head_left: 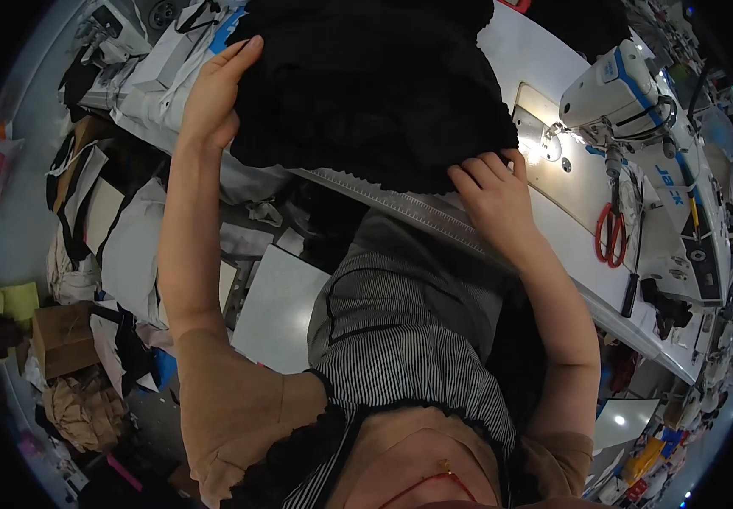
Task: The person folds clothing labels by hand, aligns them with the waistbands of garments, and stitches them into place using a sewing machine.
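Observation:
A large piece of black fabric with ruffled edges lies spread across the white table at the top centre. My left hand is at its left edge, the thumb and fingers closed on the cloth. At the lower right corner of the fabric, my right hand has bent fingers pressed on its edge. Just right of that hand is the lit needle plate of a white sewing machine.
Red-handled scissors and a dark-handled tool lie right of my right hand. A ruler strip runs along the table's front edge. Cloth pieces and a cardboard box are at the left.

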